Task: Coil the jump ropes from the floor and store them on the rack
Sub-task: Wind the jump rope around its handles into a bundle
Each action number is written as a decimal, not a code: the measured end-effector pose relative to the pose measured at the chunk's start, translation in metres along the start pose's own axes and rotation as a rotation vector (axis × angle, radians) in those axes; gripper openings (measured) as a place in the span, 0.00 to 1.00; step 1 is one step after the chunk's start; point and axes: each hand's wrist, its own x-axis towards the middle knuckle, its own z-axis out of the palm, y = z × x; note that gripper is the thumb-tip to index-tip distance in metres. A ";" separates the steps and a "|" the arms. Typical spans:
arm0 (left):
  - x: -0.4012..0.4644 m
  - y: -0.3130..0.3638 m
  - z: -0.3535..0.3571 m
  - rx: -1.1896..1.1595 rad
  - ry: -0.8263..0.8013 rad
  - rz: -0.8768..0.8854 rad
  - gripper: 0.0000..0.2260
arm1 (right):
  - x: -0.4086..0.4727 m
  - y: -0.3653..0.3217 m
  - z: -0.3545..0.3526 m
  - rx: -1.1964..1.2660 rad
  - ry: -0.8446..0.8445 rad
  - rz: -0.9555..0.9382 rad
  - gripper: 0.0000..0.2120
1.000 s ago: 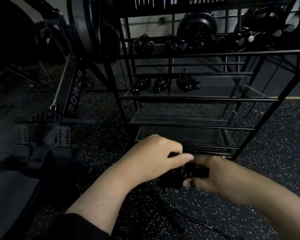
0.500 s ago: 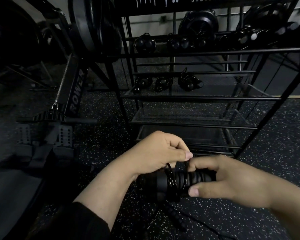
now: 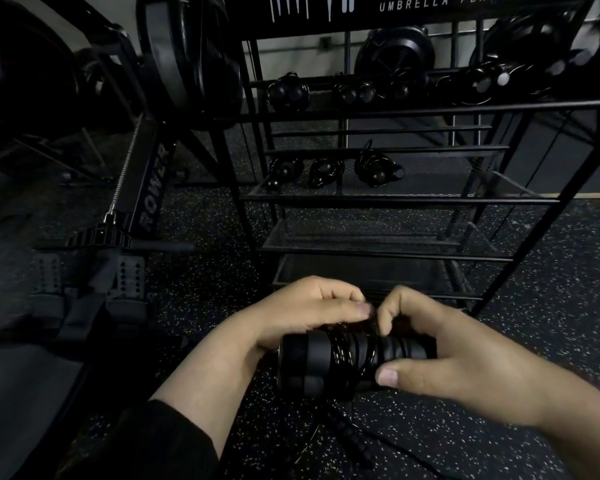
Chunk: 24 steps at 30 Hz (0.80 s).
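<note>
One jump rope (image 3: 352,358), cord wound round its paired handles, is held above the floor (image 3: 551,306) before the rack (image 3: 395,200). Right hand (image 3: 465,358) grips the handles; left hand (image 3: 305,313) pinches the cord.

You can read two texts. On the black sign (image 3: 430,8) at the top edge of the rack (image 3: 395,200), white letters say "UMBRELLA PLACEME", and the rest is cut off. On the slanted beam of the rowing machine (image 3: 151,192), grey letters say "ROWER".
</note>
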 end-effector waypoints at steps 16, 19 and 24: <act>0.001 -0.015 0.012 -0.680 0.083 -0.029 0.12 | 0.002 -0.006 0.000 0.137 0.203 -0.161 0.19; 0.002 -0.021 0.012 -0.734 0.000 0.022 0.17 | 0.001 -0.008 -0.002 0.239 0.291 -0.170 0.17; 0.010 -0.021 0.019 -0.743 0.150 0.028 0.14 | 0.002 -0.008 -0.005 0.281 0.486 -0.145 0.13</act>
